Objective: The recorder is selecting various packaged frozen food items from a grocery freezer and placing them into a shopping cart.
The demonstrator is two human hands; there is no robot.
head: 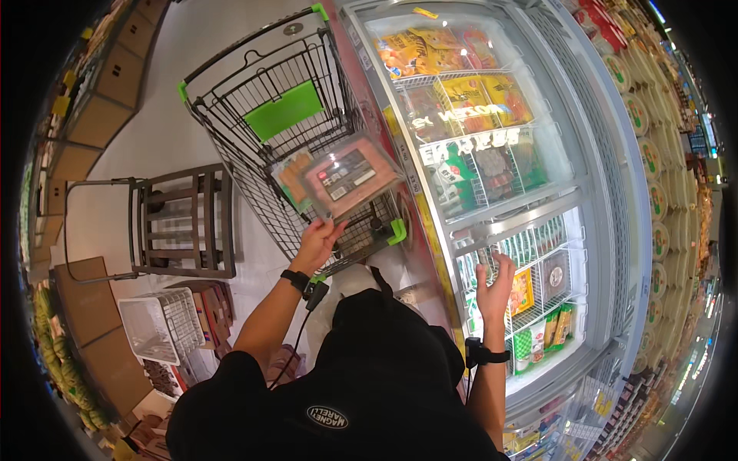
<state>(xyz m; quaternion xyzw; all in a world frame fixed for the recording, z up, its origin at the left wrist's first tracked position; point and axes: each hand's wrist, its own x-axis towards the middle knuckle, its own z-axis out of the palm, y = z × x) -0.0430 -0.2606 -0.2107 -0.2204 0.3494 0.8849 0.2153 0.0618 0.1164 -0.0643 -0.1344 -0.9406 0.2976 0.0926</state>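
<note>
My left hand (319, 245) grips the near edge of a clear plastic tray of thin pink meat slices (375, 193), which bears a dark label. The tray is over the basket of a black wire shopping cart (248, 173) with green corners. Partly covered by it, a flat package of orange-brown food (293, 176) shows inside the cart. To the right, my right hand (494, 291) is raised over a chest freezer (576, 207), fingers apart and holding nothing. Its fingertips are close to the metal crossbar (513, 225) of the freezer lid; contact is not clear.
Wire dividers (461, 138) separate bagged frozen foods in the freezer. On the left are a flatbed trolley (184, 222), a white plastic crate (158, 325) and cardboard boxes (86, 311). Stacked round tubs (648, 158) line the shelf beyond the freezer.
</note>
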